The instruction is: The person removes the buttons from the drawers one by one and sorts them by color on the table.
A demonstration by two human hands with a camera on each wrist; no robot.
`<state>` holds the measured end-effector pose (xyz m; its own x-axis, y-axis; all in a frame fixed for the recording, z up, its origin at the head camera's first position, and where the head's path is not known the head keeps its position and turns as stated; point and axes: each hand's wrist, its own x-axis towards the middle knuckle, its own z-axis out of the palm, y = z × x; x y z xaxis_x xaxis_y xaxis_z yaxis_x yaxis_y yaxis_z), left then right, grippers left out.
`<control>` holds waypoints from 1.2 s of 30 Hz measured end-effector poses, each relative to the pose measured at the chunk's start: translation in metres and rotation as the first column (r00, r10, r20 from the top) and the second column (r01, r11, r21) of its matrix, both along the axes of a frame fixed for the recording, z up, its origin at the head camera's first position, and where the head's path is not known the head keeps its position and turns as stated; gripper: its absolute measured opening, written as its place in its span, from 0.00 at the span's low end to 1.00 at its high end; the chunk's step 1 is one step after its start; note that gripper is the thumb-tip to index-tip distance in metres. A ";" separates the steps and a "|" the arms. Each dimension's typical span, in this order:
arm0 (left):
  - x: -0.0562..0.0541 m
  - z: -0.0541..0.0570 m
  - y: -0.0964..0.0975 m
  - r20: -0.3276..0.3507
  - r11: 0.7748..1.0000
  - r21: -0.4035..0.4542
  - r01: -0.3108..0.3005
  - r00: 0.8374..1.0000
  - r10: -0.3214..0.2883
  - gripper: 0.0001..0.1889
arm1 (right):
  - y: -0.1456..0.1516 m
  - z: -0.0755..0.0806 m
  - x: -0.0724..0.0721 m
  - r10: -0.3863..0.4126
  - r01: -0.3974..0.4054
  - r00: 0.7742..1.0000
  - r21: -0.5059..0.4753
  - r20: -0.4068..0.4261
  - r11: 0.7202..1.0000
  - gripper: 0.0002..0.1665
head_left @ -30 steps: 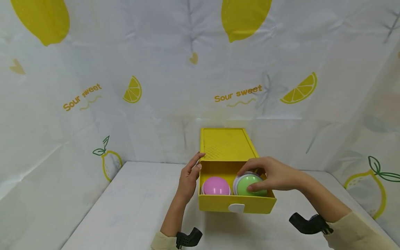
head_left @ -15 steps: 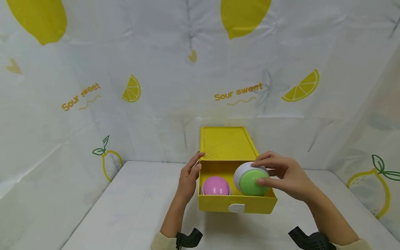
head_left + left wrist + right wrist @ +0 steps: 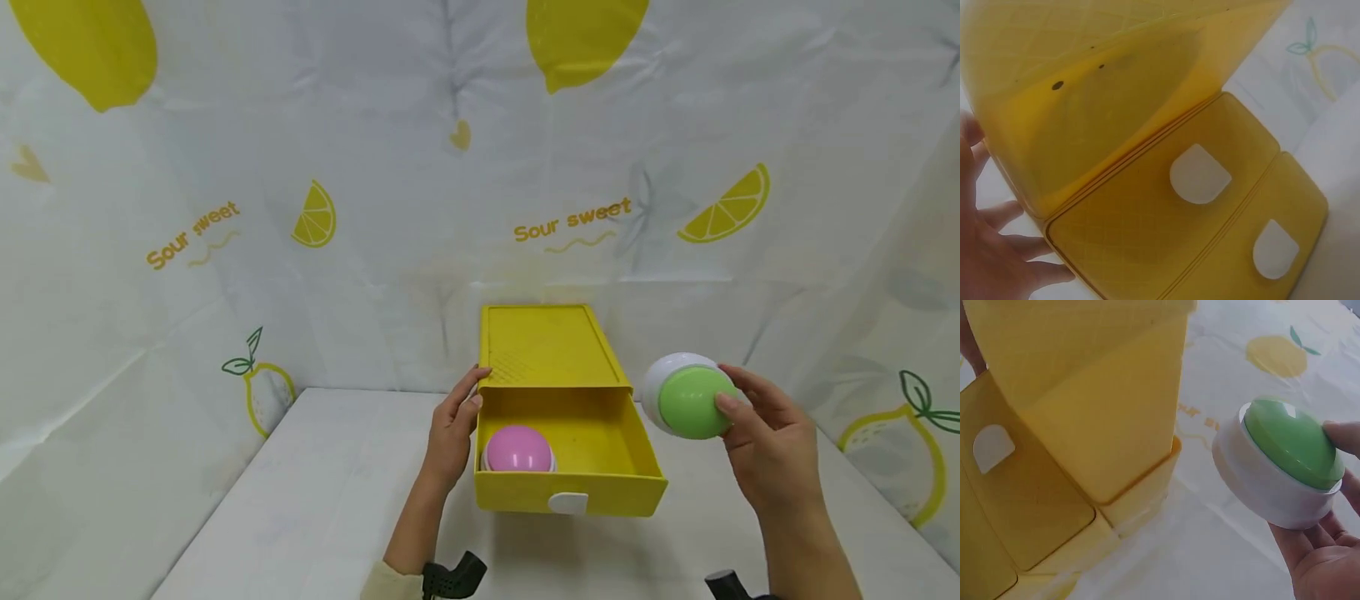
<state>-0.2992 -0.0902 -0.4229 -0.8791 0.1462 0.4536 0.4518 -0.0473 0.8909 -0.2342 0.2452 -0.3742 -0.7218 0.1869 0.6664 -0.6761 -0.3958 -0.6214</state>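
My right hand point(image 3: 776, 454) holds a round push button point(image 3: 693, 404) with a green dome and white base, thumb on the dome and fingers behind the base. It is in the air to the right of a yellow drawer cabinet point(image 3: 551, 346). The cabinet's top drawer point(image 3: 510, 493) is pulled out. Inside, at its front left, sits a pink-domed push button point(image 3: 519, 450) on a white base. My left hand point(image 3: 450, 433) rests against the cabinet's left side; in the left wrist view, extended fingers point(image 3: 1029, 247) touch the edge.
Below the pulled-out drawer are closed drawers with white tabs, one tab point(image 3: 1200, 175) above another point(image 3: 1275, 249). The cabinet stands on a white table point(image 3: 315, 500) before a lemon-print sheet point(image 3: 420, 250), which also hangs at both sides.
My right hand has lifted the green push button out of the drawer and carried it right, past the cabinet's side. The left hand stays against the cabinet, and the pink button stays in place.
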 end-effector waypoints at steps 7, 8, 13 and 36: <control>0.000 0.002 -0.002 -0.002 0.999 -0.014 -0.029 1.000 0.029 0.22 | 0.016 -0.024 -0.019 -0.044 0.100 0.977 -0.262 0.210 0.960 0.20; 0.001 0.003 -0.002 0.000 0.999 -0.016 -0.032 0.999 0.032 0.22 | 0.017 -0.030 -0.022 -0.069 0.145 0.957 -0.260 0.283 0.955 0.19; 0.001 0.004 -0.003 -0.002 1.000 -0.009 -0.022 1.000 0.022 0.22 | 0.026 -0.065 -0.041 -0.265 0.351 0.748 -0.024 0.608 0.936 0.20; 0.002 0.002 0.000 -0.019 1.000 0.019 -0.020 1.000 0.020 0.22 | 0.027 -0.147 -0.055 -0.858 0.305 0.379 0.828 0.346 0.469 0.37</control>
